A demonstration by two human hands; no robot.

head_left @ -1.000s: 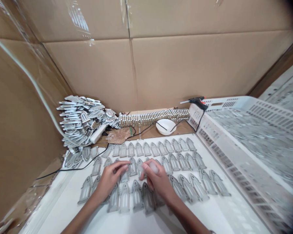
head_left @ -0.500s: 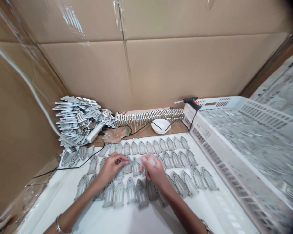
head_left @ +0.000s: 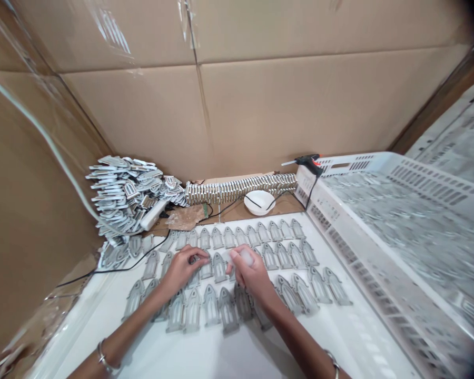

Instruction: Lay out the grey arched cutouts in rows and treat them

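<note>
Curled round a small translucent white squeeze bottle (head_left: 246, 257), my right hand (head_left: 253, 276) is closed above the middle row, its tip pointing left. Just below and left of the tip lies a grey arch-shaped piece (head_left: 219, 267) with slotted openings. My left hand (head_left: 182, 267) has thumb and fingers pinched together at the upper edge of a neighbouring arch-shaped piece (head_left: 206, 269); whether anything small is between the fingertips cannot be seen. Several more such pieces lie flat in three rows, some hidden under my hands and forearms.
A white perforated crate (head_left: 339, 221) full of similar pieces stands at right, with a black glue gun (head_left: 308, 162) on its corner. Behind the rows are a white bowl (head_left: 259, 203), a line of stacked pieces (head_left: 240, 189), and a heaped pile (head_left: 122, 192). A black cable (head_left: 130, 270) crosses at left.
My right hand has shifted very slightly with the bottle, uncovering more of the arch-shaped piece beside its tip. My left hand stays nearly in place. The view has tilted a little.
</note>
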